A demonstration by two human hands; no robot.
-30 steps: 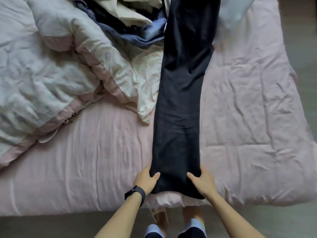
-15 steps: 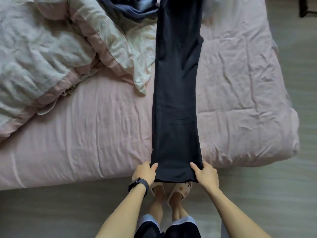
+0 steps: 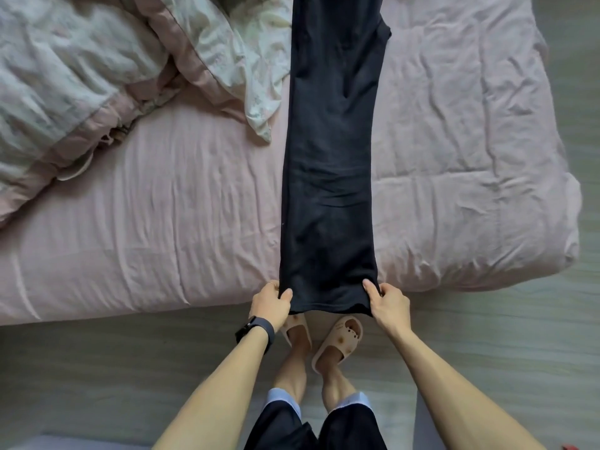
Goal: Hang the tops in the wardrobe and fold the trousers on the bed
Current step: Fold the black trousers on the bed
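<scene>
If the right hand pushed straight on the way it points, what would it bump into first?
The right hand aims forward and slightly left, so probably the long black trousers it pinches, then the near edge of the pink-sheeted bed beneath; depth is unclear.

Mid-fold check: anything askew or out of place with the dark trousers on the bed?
Mostly tidy: the trousers lie straight on the bed, left hand and right hand pinching the hem corners. But fabric juts out at their far right edge, so the layers look misaligned.
</scene>
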